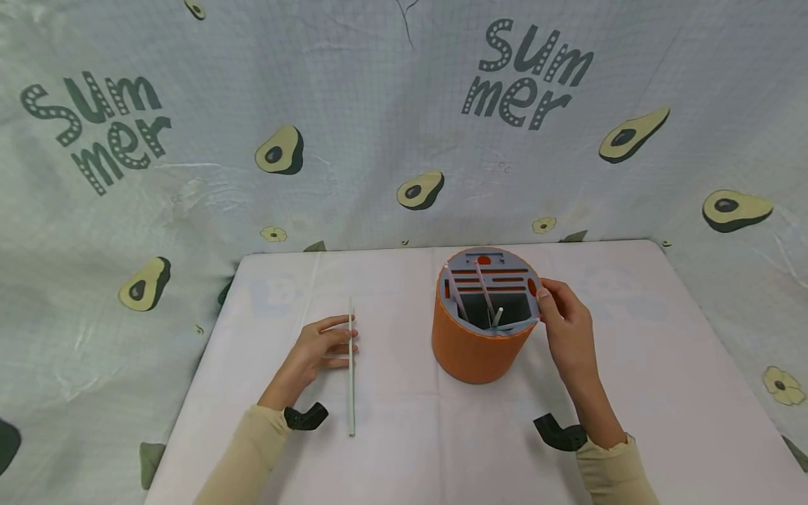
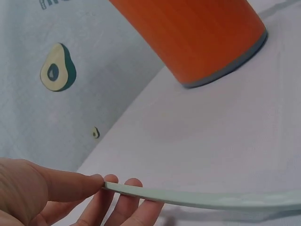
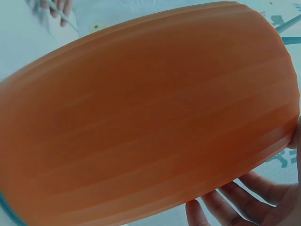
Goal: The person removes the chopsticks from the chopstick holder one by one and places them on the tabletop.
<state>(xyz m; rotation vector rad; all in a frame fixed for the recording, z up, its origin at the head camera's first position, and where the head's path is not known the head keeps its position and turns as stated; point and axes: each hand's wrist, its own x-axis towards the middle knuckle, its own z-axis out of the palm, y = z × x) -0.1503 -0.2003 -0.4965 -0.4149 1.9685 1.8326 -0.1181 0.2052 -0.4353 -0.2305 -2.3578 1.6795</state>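
My left hand [image 1: 322,344] pinches a pale green chopstick [image 1: 351,400] between thumb and fingertips, its length pointing toward and away from me over the table. In the left wrist view, the chopstick [image 2: 202,197] runs off to the right from the fingertips. To the right stands an orange round utensil holder [image 1: 476,358] with a grey slotted top. Two pink chopsticks [image 1: 483,291] and a short pale green end [image 1: 498,316] stick up from its large opening. My right hand [image 1: 568,330] grips the holder's right rim, thumb near the top edge, fingers [image 3: 244,202] against the side.
A white-covered table [image 1: 404,456] lies under both hands. Behind it hangs a pale curtain [image 1: 353,84] printed with avocados and lettering. Each wrist wears a black camera mount [image 1: 306,416].
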